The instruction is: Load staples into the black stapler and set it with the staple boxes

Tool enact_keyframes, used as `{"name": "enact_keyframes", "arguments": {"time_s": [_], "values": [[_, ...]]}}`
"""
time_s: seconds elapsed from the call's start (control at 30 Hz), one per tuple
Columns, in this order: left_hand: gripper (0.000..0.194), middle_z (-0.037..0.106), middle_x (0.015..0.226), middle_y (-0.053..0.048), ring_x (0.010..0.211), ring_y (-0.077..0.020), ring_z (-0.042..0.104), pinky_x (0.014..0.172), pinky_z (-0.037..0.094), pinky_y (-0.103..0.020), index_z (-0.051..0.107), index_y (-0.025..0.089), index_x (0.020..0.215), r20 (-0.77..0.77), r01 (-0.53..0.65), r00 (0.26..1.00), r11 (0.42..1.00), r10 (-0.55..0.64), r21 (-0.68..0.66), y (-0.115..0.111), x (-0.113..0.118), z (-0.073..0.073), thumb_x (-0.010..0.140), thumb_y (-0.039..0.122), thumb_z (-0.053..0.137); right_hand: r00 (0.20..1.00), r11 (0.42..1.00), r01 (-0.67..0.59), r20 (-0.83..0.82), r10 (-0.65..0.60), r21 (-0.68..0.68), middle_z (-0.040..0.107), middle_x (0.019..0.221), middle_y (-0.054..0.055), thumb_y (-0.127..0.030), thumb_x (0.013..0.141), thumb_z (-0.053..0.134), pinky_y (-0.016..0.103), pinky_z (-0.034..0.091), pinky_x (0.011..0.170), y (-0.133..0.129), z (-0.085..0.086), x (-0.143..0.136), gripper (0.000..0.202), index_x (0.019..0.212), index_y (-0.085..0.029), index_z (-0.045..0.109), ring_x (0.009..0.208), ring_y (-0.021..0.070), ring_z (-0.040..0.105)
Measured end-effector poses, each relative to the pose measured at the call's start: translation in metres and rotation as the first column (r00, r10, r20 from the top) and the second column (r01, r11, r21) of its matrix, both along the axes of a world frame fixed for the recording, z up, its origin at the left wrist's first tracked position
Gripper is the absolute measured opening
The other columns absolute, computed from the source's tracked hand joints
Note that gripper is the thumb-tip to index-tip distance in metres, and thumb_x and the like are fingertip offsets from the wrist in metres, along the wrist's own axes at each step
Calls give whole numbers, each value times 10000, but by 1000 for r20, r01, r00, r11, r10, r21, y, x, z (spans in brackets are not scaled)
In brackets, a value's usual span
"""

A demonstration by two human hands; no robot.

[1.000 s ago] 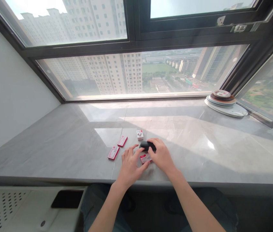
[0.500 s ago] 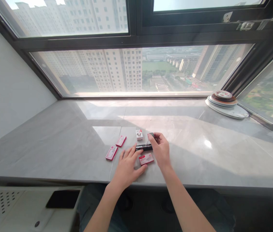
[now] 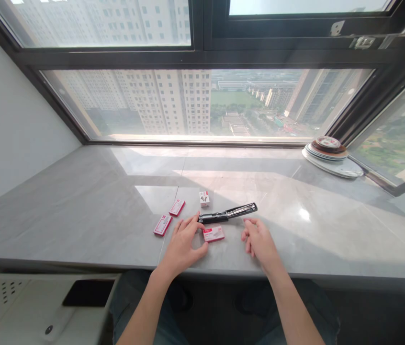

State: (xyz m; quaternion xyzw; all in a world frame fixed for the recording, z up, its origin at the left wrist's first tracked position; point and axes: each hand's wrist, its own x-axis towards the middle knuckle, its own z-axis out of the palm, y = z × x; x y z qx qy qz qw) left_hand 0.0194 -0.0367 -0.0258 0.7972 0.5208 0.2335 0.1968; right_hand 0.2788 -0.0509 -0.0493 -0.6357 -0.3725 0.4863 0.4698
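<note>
A black stapler (image 3: 214,217) lies on the counter, its hinged top swung back to the right so the metal inside shows. Fingers of my left hand (image 3: 185,247) straddle the stapler's left end and hold it steady, with the thumb stretched out apart. My right hand (image 3: 260,242) is off the stapler, just below its raised right part, with loosely bent fingers and nothing in them. Between the hands, close to my left thumb, lies a red-and-white box (image 3: 213,234). Behind the stapler stands a small white box (image 3: 204,199) with dark pictures on it.
Two flat red-and-white boxes, a nearer one (image 3: 163,224) and a farther one (image 3: 177,207), lie left of my left hand. Stacked plates (image 3: 331,165) sit in the far right corner by the window. A dark flat panel (image 3: 88,293) rests on the white surface at lower left.
My right hand has let go of the stapler and drawn back to the right and nearer me. The stapler's top now lies swung out to the right. My left hand has stayed at its left end.
</note>
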Motion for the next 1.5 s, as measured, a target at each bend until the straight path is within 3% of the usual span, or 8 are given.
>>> {"name": "enact_keyframes", "arguments": {"time_s": [0.13,0.27,0.43,0.67,0.83,1.03,1.27,1.5], "values": [[280,401,1648,17,1490,-240,414,1268,282,-464,642,318,1123,19,-6,1000,1000,5,21,2,-2,-3,849,303,696,917,926,-368,136,376,-80,612,553,-31,-586,986,496,235,315,402,-2,4,-35,395,1009,-217,637,385,135,470],[246,475,1604,5,1508,-232,409,1291,241,-470,653,308,1116,35,47,998,999,-47,0,5,-7,-6,879,356,695,902,937,-349,276,333,10,644,594,3,-554,958,564,253,376,493,6,7,-47,372,886,-207,675,525,171,567],[244,487,1595,-8,1496,-243,437,1296,229,-484,657,302,1128,29,57,998,998,-57,0,4,-8,-5,893,364,668,896,953,-301,334,292,-26,638,578,13,-541,932,588,282,380,502,6,7,-21,351,830,-214,667,521,199,571],[345,422,1637,11,1512,-220,410,1310,202,-461,608,319,1226,6,26,1000,999,-27,41,0,-2,-7,883,292,634,808,964,-241,573,138,108,542,538,-48,-510,978,533,303,351,541,6,30,-12,313,1105,-258,668,527,206,543],[391,428,1634,10,1533,-203,370,1315,178,-451,589,319,1285,-23,36,999,998,-35,56,0,-1,-9,896,286,621,835,921,-372,474,279,112,634,598,-34,-476,991,510,308,415,618,22,38,-43,392,1264,-242,666,606,210,596],[380,423,1637,-12,1539,-219,357,1314,171,-473,595,305,1280,-48,23,999,997,-20,67,-1,1,-9,901,287,612,866,938,-328,433,251,112,708,670,4,-455,982,515,314,456,662,25,37,-54,370,1212,-223,689,680,223,657],[411,410,1645,-16,1544,-212,346,1314,165,-486,559,302,1320,-39,37,999,997,-35,63,-1,0,-7,912,278,604,934,933,-343,149,326,109,603,577,-35,-482,918,615,259,401,530,34,19,-70,420,1181,-163,688,520,153,526],[391,369,1668,-19,1555,-212,323,1314,177,-500,554,299,1301,-56,34,998,997,-30,67,-1,-1,-8,914,286,608,878,955,-254,450,161,153,697,647,12,-431,949,585,297,458,664,34,31,-81,291,1015,-186,727,662,199,650]]}}
